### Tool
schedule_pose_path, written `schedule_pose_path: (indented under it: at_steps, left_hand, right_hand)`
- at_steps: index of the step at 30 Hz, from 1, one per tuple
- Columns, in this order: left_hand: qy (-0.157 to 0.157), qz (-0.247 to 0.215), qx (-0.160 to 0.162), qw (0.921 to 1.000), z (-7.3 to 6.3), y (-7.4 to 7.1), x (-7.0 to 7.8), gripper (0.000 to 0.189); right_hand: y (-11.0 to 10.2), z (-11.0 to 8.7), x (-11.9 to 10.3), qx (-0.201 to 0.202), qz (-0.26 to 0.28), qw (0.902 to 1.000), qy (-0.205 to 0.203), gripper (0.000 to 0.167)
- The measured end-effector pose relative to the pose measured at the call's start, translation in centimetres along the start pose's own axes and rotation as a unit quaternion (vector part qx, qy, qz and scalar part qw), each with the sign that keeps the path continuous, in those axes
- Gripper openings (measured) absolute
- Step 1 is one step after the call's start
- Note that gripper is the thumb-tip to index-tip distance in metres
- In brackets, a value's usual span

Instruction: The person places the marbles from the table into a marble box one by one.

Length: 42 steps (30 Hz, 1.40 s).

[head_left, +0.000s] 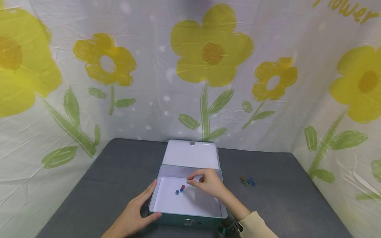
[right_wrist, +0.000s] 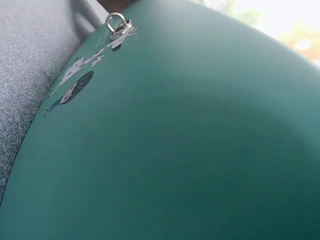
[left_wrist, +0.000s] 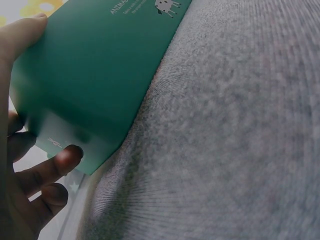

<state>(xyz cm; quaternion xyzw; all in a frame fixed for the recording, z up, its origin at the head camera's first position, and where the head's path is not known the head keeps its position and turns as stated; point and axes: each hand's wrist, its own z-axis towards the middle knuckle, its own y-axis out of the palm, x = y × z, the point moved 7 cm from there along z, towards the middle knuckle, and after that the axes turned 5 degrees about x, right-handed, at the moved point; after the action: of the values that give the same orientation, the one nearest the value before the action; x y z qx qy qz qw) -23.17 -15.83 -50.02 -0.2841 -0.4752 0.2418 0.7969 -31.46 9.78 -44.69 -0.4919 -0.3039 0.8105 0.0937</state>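
Observation:
A green tin box (head_left: 188, 219) with a white inside stands on the table, its lid (head_left: 191, 153) tilted back. On its floor lie a red marble (head_left: 183, 186) and two blue marbles (head_left: 177, 192), small and glassy. My left hand (head_left: 134, 211) rests against the box's near left corner, thumb at the front rim and fingers along the left side. Above the box's floor my right hand (head_left: 208, 182) pinches a small marble (head_left: 188, 181) between thumb and index finger; its colour is mostly hidden. The right wrist view shows only the box's green outside, not the hand.
Several orange, green and blue marbles (head_left: 247, 181) lie in a loose group on the dark grey table (head_left: 268, 205), right of the box. A flower-printed curtain (head_left: 148, 99) hangs behind the table and along both sides. A metal clasp (head_left: 189, 220) is on the box's front.

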Motion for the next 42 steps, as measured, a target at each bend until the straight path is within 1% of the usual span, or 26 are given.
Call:
schedule_pose_path:
  at_steps: [3, 8, 17, 22, 28, 32, 38, 42]
  left_hand:
    - [0.002, -0.003, 0.001, 1.0, 0.1, -0.1, 0.1, 0.097]
    - [0.022, -0.002, 0.009, 0.9997, 0.5, -0.3, 0.5, 0.098]
    - [0.007, -0.004, -0.002, 1.0, 0.4, -0.2, 0.2, 0.097]
    - [0.006, -0.007, 0.0, 1.0, 0.3, -0.2, 0.2, 0.097]
    - [0.006, -0.007, 0.001, 1.0, 0.1, -0.1, 0.1, 0.097]
    - [0.009, -0.007, 0.004, 0.9999, 0.0, -0.1, 0.0, 0.097]
    - [0.01, -0.016, 0.001, 0.9998, 0.1, 0.1, 0.0, 0.097]
    - [0.005, -0.016, -0.002, 0.9999, 0.1, 0.2, -0.1, 0.097]
  right_hand:
    - [0.1, 0.1, -0.2, -0.007, -0.014, 0.9998, -0.007, 0.006]
    - [-0.1, 0.2, -0.5, -0.009, -0.038, 0.9991, -0.018, 0.007]
    - [-0.1, 0.2, -0.5, -0.001, -0.044, 0.999, 0.0, 0.008]
    - [-0.6, 0.2, -0.6, 0.024, -0.03, 0.9992, 0.004, 0.008]
    - [-1.4, -0.2, -0.9, 0.06, -0.013, 0.9981, -0.003, 0.008]
    - [-1.9, -0.5, -1.0, 0.075, 0.001, 0.9972, -0.001, 0.008]
    - [-3.4, -1.4, -0.7, 0.1, 0.023, 0.9945, 0.021, 0.009]
    - [-4.7, -2.0, -0.1, 0.121, 0.035, 0.9918, 0.023, 0.009]
